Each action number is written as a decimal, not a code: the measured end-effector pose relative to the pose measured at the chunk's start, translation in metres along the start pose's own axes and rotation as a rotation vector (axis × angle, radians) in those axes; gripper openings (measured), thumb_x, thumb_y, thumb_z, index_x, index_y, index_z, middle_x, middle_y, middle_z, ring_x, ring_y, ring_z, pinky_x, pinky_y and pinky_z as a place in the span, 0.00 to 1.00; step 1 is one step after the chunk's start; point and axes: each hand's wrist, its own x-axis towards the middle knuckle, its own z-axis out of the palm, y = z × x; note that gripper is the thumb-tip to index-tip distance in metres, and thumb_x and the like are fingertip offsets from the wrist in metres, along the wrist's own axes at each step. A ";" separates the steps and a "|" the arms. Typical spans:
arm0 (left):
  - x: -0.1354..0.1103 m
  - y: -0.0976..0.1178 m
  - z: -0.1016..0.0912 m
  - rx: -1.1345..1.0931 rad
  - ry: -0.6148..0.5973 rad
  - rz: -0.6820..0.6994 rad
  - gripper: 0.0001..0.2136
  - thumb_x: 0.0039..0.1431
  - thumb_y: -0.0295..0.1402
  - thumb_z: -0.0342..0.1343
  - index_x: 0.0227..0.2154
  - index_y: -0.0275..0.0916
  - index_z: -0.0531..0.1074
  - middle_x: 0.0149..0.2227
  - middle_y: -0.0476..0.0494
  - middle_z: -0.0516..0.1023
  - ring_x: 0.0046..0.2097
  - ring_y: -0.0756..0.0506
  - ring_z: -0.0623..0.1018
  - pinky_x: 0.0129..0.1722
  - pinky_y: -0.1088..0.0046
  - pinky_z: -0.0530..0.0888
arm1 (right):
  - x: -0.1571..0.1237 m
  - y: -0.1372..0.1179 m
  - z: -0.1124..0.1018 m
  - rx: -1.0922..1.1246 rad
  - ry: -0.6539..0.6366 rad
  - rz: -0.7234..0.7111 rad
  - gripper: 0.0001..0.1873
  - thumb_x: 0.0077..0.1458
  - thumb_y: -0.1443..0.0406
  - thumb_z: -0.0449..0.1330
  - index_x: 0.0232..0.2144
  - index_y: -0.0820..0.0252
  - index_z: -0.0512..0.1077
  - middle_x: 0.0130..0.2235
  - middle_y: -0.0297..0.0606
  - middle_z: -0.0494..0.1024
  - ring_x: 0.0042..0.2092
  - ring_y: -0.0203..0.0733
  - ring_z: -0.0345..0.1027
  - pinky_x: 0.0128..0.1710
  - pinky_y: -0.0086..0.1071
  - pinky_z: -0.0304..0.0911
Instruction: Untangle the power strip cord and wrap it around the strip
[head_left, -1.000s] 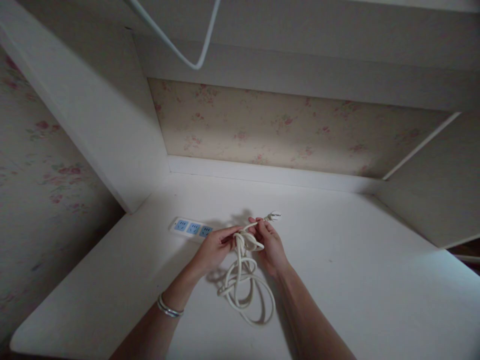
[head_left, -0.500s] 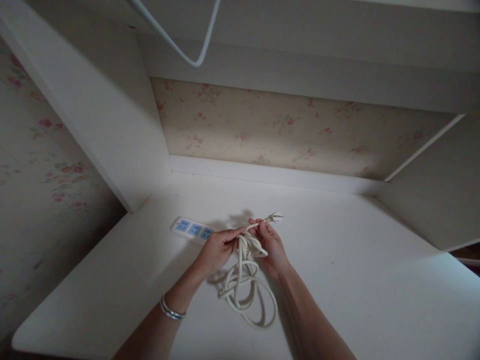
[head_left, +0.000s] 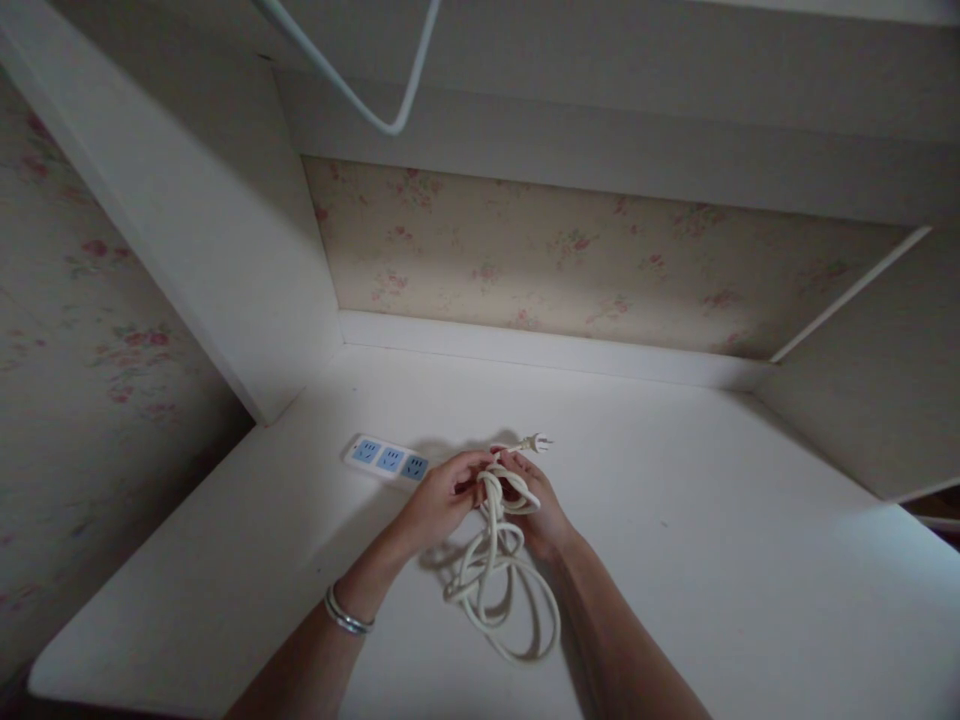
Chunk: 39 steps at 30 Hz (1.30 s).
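Observation:
A white power cord [head_left: 491,575] hangs in tangled loops between my hands, with a knotted bunch at its top. My left hand [head_left: 442,495] pinches the cord at the left of that bunch. My right hand [head_left: 541,510] grips it from the right, its fingers partly behind the loops. Past my right fingertips sticks out the plug [head_left: 537,443], its prongs pointing right. Beside my left hand lies a white power strip [head_left: 386,460] with blue sockets; its right end is hidden behind that hand.
All this is over a white desk top [head_left: 675,580]. White side panels and a low back ledge [head_left: 540,350] enclose it, with floral wallpaper [head_left: 487,250] behind. Overhead, a pale bent cable or rod [head_left: 394,128] hangs down from a shelf.
The plug has shifted slightly left and down and turned. My fingers have drawn closer together at the top of the bunch, and the lower loops have swung a little right.

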 end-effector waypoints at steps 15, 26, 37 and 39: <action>0.000 0.013 -0.003 0.138 0.151 -0.020 0.17 0.49 0.37 0.63 0.42 0.35 0.76 0.38 0.40 0.80 0.37 0.45 0.78 0.38 0.71 0.74 | 0.007 -0.002 -0.006 -0.062 0.299 -0.183 0.14 0.46 0.55 0.66 0.23 0.59 0.72 0.21 0.30 0.71 0.22 0.34 0.60 0.23 0.28 0.55; 0.002 0.013 -0.007 0.321 0.508 0.153 0.15 0.46 0.37 0.65 0.39 0.39 0.76 0.28 0.51 0.73 0.28 0.52 0.67 0.29 0.78 0.65 | -0.023 -0.015 0.009 -0.571 0.249 -0.615 0.14 0.51 0.60 0.63 0.42 0.51 0.75 0.41 0.38 0.74 0.42 0.43 0.64 0.44 0.36 0.60; 0.000 0.017 -0.007 0.272 0.476 0.170 0.16 0.52 0.40 0.61 0.43 0.39 0.76 0.40 0.43 0.78 0.36 0.48 0.75 0.38 0.73 0.71 | -0.020 0.000 0.009 -0.840 0.025 -0.621 0.24 0.58 0.64 0.56 0.56 0.44 0.66 0.49 0.40 0.72 0.49 0.45 0.64 0.52 0.41 0.59; 0.001 0.016 -0.007 0.109 0.456 0.098 0.18 0.53 0.42 0.59 0.45 0.38 0.74 0.43 0.42 0.78 0.40 0.46 0.76 0.40 0.72 0.72 | -0.020 -0.001 0.007 -0.810 0.033 -0.580 0.25 0.58 0.64 0.56 0.57 0.44 0.65 0.52 0.38 0.71 0.52 0.45 0.63 0.56 0.41 0.56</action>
